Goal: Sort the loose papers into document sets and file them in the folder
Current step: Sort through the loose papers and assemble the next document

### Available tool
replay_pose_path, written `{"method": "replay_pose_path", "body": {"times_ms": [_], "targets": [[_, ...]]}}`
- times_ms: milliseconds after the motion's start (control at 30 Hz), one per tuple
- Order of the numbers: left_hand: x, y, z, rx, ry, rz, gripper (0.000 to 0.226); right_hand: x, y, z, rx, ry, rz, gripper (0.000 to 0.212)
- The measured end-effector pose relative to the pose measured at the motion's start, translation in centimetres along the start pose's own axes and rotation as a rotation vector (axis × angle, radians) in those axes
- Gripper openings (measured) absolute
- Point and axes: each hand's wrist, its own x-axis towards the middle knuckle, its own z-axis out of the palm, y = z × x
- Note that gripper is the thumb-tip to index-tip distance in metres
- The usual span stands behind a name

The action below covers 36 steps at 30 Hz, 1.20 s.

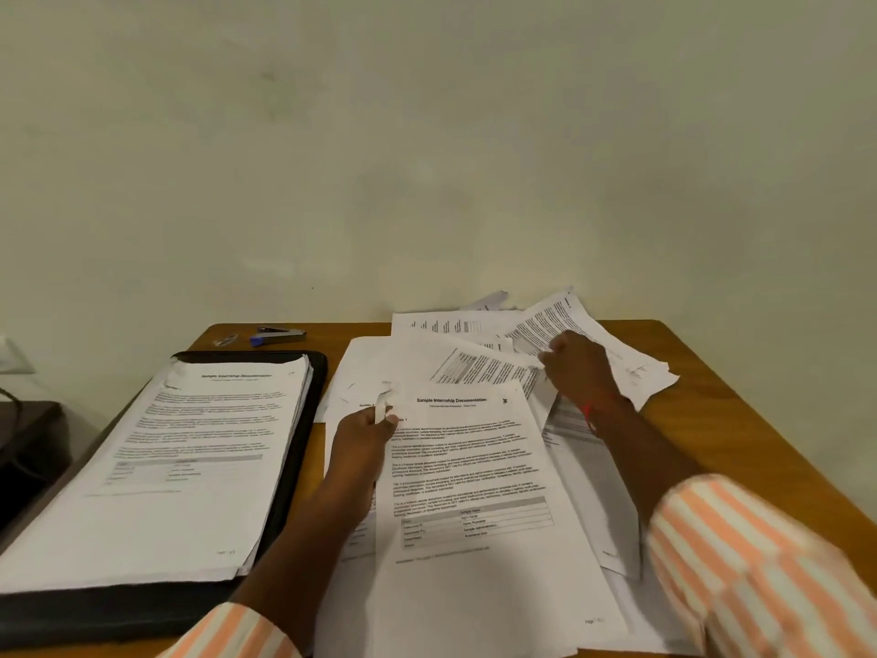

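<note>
- Loose papers (pixel 479 346), head view: fanned in an overlapping heap over the right half of the table (pixel 740 420), far edge up against the wall, several sheets curled or crumpled.
- Folder (pixel 319 410): black, open on the left, just beside the heap, already carrying a squared stack (pixel 190 458) under the same kind of heading as the sheet in hand.
- Left hand (pixel 363 436): fingers curled, pinching the far left corner of the titled sheet (pixel 474 491) on top of the near pile. Corner creased or bound, too blurred to tell.
- Right hand (pixel 581 368): fingers curled round the edge of a far sheet (pixel 541 325) at the far right of the heap. Blurred, exact hold unclear.
- Step in hand, by judgement: matching a stray page from the heap to the set under the left hand.
- Read heading and page number before pulling anything.
- Lift the far sheet clear rather than dragging it, to spare the crumpled neighbours and avoid sweeping pages off the right edge.
- Keep the left pinch firm, to stop the near pile sliding.
- Lay the page square on the set, corners aligned at the pinched corner.
- Bind only once the set looks complete; stapler (pixel 280 333) waiting at the far left, beyond the folder.
- Carry the finished set leftward flat and low onto the stack.
</note>
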Motion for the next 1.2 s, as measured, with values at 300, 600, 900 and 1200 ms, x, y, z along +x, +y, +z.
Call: {"method": "replay_pose_path", "body": {"times_ms": [300, 600, 900, 1200], "targets": [[0.2, 0.0, -0.1, 0.030, -0.020, 0.009, 0.020, 8.4, -2.4, 5.4, -0.140, -0.221, 0.050, 0.037], [0.1, 0.0, -0.2, 0.027, -0.031, 0.002, 0.020, 7.7, -2.5, 5.5, 0.207, -0.156, 0.141, 0.033], [-0.2, 0.3, 0.0, 0.018, -0.019, -0.011, 0.019, 7.4, -0.8, 4.9, 0.526, -0.097, 0.153, 0.017], [-0.2, 0.3, -0.1, 0.015, -0.032, -0.015, 0.020, 3.9, -2.0, 2.3, 0.364, -0.389, -0.047, 0.011]]}}
